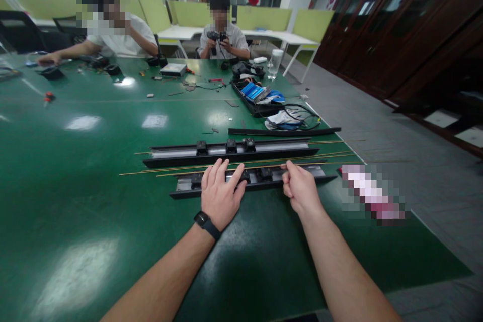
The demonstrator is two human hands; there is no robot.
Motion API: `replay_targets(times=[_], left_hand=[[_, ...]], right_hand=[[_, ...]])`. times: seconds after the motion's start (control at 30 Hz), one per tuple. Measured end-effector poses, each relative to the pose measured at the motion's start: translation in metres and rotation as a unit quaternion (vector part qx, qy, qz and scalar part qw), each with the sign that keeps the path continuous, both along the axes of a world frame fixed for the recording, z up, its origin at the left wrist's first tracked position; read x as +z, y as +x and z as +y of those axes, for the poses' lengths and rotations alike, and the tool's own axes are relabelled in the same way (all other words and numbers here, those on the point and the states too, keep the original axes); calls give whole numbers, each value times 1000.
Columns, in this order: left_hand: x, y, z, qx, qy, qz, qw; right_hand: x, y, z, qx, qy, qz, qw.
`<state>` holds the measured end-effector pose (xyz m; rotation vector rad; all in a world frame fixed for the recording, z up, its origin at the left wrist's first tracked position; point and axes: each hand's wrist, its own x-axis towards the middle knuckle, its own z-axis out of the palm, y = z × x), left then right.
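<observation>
My left hand (222, 195), with a dark watch on the wrist, lies with fingers spread over the near black rail (182, 191) and its small black blocks (266, 173). Its fingertips reach the thin brass-coloured rods (169, 170) along the rail's far side. Closed in a pinch, my right hand (302, 186) is at the rail's right part, with thumb and forefinger on one thin rod. A second black rail (279, 153) with a pale inner channel lies parallel behind it and carries several black blocks (231, 145).
Beyond the rails are a black strip (283, 132), white gloves (285, 119) and a black tray (260, 109) of cables and blue parts. A pixelated pink item (373, 193) lies near the right table edge. Two people sit across the green table (94, 201).
</observation>
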<state>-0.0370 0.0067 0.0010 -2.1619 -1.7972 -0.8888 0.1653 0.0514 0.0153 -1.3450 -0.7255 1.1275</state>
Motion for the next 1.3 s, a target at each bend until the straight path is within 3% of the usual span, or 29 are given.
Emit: replay_targets(times=[0.2, 0.4, 0.6, 0.8, 0.97, 1.13, 1.3], left_hand=[[0, 0, 0, 0, -6, 5, 1000], [0, 0, 0, -1, -2, 2, 1000], [-1, 0, 0, 2, -3, 1, 1000], [-1, 0, 0, -1, -4, -3, 1000], [0, 0, 0, -1, -7, 0, 1000], [-1, 0, 1, -2, -5, -2, 1000], [-1, 0, 1, -1, -4, -4, 1000]], right_hand=[[0, 1, 0, 49, -11, -27, 998], [-1, 1, 1, -16, 11, 6, 1000], [-2, 0, 0, 45, -12, -29, 998], [1, 0, 0, -14, 6, 6, 1000], [-1, 1, 0, 45, -15, -21, 999], [-1, 1, 0, 2, 3, 10, 1000], [1, 0, 0, 49, -20, -18, 998]])
